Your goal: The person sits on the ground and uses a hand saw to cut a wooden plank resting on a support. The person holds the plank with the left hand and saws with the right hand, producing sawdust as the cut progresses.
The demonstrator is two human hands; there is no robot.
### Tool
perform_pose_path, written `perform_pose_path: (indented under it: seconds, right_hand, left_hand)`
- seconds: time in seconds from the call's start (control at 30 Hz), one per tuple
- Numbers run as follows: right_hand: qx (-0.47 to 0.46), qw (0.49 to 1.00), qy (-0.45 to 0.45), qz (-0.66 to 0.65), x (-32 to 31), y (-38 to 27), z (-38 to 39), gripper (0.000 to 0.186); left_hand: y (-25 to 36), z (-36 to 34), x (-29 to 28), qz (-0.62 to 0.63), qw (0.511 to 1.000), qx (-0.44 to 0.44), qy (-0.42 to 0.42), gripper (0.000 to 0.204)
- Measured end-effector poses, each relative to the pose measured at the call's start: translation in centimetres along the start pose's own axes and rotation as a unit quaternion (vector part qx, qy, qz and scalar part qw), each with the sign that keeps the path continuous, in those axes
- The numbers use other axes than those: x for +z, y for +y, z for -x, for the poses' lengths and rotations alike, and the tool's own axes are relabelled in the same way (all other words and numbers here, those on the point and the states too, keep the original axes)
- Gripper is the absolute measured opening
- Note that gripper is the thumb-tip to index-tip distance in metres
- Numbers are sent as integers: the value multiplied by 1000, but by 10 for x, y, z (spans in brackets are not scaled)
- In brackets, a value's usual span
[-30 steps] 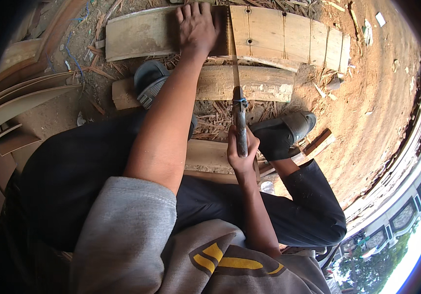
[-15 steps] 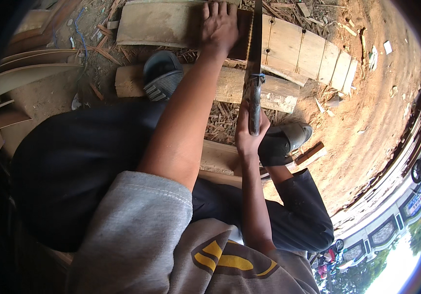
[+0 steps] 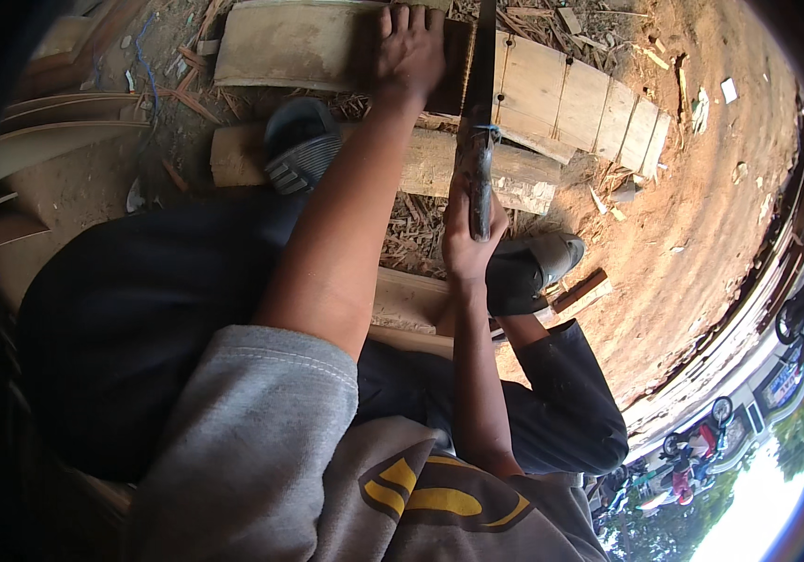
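Observation:
My left hand (image 3: 410,58) lies flat, fingers spread, on a wide wooden plank (image 3: 299,47) and presses on it. Closed round the dark handle of a handsaw (image 3: 479,192) is my right hand (image 3: 465,242). The saw's blade crosses the plank just right of my left hand, its toothed edge facing left; where it meets the wood is hard to make out. Several dark cross lines and small holes mark the plank's right part. A second board (image 3: 439,167) lies under and nearer than the plank.
My sandalled feet (image 3: 302,140) (image 3: 544,267) stand on either side of the boards. Wood chips (image 3: 411,229) litter the ground. Curved boards (image 3: 69,140) are stacked at the left. Bare brown soil (image 3: 701,215) spreads to the right, with motorcycles (image 3: 701,440) farther off.
My right hand and the saw have shifted slightly away from me along the stroke. My left hand stays on the plank. The whole view has moved a little.

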State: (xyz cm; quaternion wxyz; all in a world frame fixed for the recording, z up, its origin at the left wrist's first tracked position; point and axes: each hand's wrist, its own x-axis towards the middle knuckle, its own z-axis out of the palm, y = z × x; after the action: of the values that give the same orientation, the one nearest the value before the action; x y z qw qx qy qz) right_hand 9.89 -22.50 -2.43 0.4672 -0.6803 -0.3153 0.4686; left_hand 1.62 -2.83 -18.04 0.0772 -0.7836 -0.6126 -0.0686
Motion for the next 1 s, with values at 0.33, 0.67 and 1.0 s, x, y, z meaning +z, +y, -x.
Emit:
perform_pose_path:
  seconds: [0.33, 0.67, 1.0]
  right_hand:
    - [46, 999, 1, -27, -3, 0, -4, 15]
    - [46, 999, -1, -11, -5, 0, -2, 14]
    - [-34, 997, -16, 71, -25, 26, 44, 15]
  left_hand:
    - [6, -9, -45, 91, 995, -8, 36, 35]
    - [2, -5, -49, 60, 997, -3, -40, 38]
    - [2, -4, -63, 115, 993, -15, 10, 36]
